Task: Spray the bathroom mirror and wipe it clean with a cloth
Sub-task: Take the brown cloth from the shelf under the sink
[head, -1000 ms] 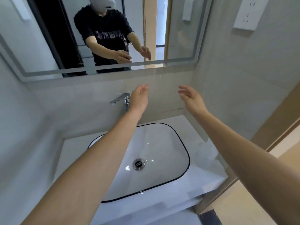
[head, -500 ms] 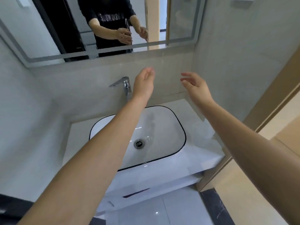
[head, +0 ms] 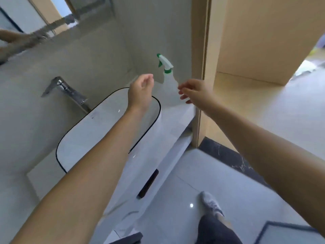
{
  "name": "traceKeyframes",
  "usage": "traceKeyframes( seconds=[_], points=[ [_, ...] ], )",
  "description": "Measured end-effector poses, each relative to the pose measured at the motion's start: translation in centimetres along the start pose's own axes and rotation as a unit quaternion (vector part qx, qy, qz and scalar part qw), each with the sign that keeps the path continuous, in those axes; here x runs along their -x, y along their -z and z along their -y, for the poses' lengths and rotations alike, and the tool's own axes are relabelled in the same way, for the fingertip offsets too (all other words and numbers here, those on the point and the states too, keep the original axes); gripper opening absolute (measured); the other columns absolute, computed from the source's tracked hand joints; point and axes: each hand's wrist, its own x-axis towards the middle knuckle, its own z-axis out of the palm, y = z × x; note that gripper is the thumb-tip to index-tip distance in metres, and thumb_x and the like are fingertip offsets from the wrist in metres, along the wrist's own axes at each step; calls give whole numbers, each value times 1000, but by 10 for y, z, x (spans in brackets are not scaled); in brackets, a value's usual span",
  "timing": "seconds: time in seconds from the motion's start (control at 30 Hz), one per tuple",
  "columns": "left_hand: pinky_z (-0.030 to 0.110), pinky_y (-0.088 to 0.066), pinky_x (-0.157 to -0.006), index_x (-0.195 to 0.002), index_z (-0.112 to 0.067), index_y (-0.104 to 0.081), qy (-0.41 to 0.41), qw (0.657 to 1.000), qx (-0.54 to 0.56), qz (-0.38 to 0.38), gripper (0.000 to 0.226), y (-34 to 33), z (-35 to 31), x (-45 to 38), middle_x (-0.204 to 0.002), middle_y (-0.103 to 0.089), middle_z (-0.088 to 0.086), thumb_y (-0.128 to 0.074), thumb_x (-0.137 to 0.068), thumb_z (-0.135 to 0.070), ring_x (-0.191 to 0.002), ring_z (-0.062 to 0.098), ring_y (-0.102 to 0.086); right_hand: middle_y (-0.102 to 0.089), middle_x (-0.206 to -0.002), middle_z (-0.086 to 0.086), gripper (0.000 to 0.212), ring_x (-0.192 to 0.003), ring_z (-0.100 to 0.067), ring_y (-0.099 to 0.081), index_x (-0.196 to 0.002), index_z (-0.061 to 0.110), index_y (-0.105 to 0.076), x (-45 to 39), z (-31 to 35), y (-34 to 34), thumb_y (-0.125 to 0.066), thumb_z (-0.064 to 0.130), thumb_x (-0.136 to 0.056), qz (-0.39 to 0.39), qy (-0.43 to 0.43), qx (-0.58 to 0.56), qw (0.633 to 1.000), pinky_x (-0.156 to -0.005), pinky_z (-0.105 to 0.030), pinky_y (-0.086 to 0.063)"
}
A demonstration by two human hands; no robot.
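A clear spray bottle [head: 169,80] with a white and green trigger head stands on the white counter [head: 177,118] in the far right corner. My right hand [head: 195,91] hovers just right of the bottle, fingers spread, holding nothing. My left hand [head: 141,90] hangs over the basin's right end, left of the bottle, fingers loosely curled and empty. The mirror [head: 26,20] shows blurred at the top left, with arms reflected in it. No cloth is in view.
A white basin [head: 105,127] with a black rim sits in the counter, with a chrome tap [head: 65,89] behind it. A wooden door frame [head: 204,67] stands right of the counter. My shoe [head: 212,203] rests on the grey tiled floor.
The view has swung right and tilted, bringing the spray bottle and door frame into sight. Both hands have moved right, toward the counter's corner, and the mirror has slid to the top left.
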Motion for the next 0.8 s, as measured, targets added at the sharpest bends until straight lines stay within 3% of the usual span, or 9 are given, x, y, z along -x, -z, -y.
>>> traceKeyframes(
  seconds=[0.1,0.23,0.33,0.43,0.57,0.7,0.8],
  points=[
    [32,-51,-95,-114,-17,-69,-10,997,-68,45,26,-11,21,28,-101,-69,-4,-54,-96,-28,-103,16,-66,-71,-99,-9,17,-83,-17,-70,-95,17,-67,41,-46,0,-53,7,-96,-47,-62,-1,997,-73,-33,-58],
    [25,-51,-91,-117,-14,-69,-9,989,-108,99,26,-36,35,61,-109,-70,-2,-56,-97,-24,-98,10,-63,-71,-87,-4,22,-84,-22,-72,-85,22,-68,82,-93,-1,-52,8,-92,-72,-131,27,988,-68,-33,-58],
    [21,-51,-87,-119,-13,-68,-21,979,-140,147,27,-63,52,81,-111,-70,-2,-57,-97,-23,-97,9,-63,-73,-89,-6,22,-86,-25,-73,-87,21,-70,98,-126,-5,-52,9,-89,-75,-164,32,983,-75,-41,-59],
    [14,-48,-81,-121,-14,-66,-22,966,-173,192,26,-92,86,108,-114,-67,-4,-56,-97,-22,-97,8,-61,-73,-90,-5,21,-86,-23,-71,-94,16,-71,112,-170,-16,-52,7,-89,-78,-178,35,980,-76,-36,-59],
    [19,-48,-86,-127,-15,-63,-18,944,-217,248,30,-127,161,145,-121,-65,-1,-59,-97,-20,-102,10,-59,-72,-87,-6,18,-84,-24,-70,-96,18,-69,122,-246,-43,-54,11,-89,-84,-201,35,975,-75,-40,-60],
    [30,-54,-94,-127,-18,-61,-2,936,-250,246,31,-153,258,169,-124,-64,-1,-59,-97,-21,-107,12,-60,-72,-89,-3,19,-85,-20,-70,-98,20,-70,113,-333,-86,-54,13,-92,-71,-180,55,980,-77,-40,-60],
    [27,-48,-95,-132,-17,-58,10,928,-285,241,34,-162,336,183,-129,-61,-1,-57,-98,-20,-114,15,-58,-70,-94,0,15,-86,-16,-67,-103,21,-69,97,-399,-126,-59,16,-94,-46,-142,57,987,-81,-39,-59]
  ],
)
